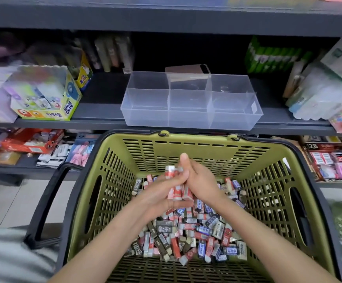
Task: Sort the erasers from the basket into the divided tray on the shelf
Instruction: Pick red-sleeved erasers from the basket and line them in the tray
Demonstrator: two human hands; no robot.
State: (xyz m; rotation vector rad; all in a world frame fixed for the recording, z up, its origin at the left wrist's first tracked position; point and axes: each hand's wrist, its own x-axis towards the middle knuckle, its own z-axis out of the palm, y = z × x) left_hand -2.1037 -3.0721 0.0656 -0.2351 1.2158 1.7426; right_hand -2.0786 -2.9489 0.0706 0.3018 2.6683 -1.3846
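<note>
Several red-and-white erasers (176,193), count blurred, are clutched by fingers (184,162) of left hand (160,196) and right hand (199,181).

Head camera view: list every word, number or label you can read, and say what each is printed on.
"POWER GLUE": side of the yellow-green box on the shelf, left of the divided tray.
"2B": flap of the display box, lower right.
"2B": dark-sleeved erasers in the basket.
Too blurred: Korean print on that yellow-green box, the green pack, red-and-white erasers, blue-sleeved erasers.
</note>
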